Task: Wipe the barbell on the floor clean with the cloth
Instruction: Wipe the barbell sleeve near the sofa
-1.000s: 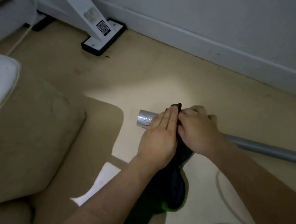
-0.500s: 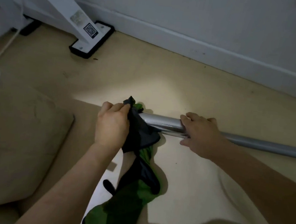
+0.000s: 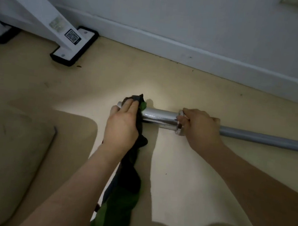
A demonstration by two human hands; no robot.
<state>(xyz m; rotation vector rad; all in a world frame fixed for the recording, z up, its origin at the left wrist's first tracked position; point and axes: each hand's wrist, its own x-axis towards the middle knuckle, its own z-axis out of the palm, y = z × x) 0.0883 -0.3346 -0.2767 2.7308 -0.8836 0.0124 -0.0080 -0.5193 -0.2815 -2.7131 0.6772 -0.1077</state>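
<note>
- Barbell (image 3: 159,116) lies flat on the floor (image 3: 192,186), chrome sleeve under the light, grey shaft running off the right edge, so its far end is cut off.
- Left hand (image 3: 121,128) is at the sleeve's tip, grip clamped on the cloth (image 3: 129,180) and pressing it onto the metal; the tip barely peeks out past the fingers.
- The cloth, black and green, trails from the barbell toward the camera and out of the bottom edge.
- Right hand (image 3: 201,128) sits at the collar, grip closed round the barbell, hiding where sleeve meets shaft.
- Left of the barbell, a beige cushion (image 3: 4,153), dim and partly out of frame.
- Beyond the barbell, a skirting board (image 3: 187,51); up left, a white frame leg (image 3: 45,11) on a black-edged foot (image 3: 72,52).
- A code sticker (image 3: 72,35) on the leg is too blurred to read.
</note>
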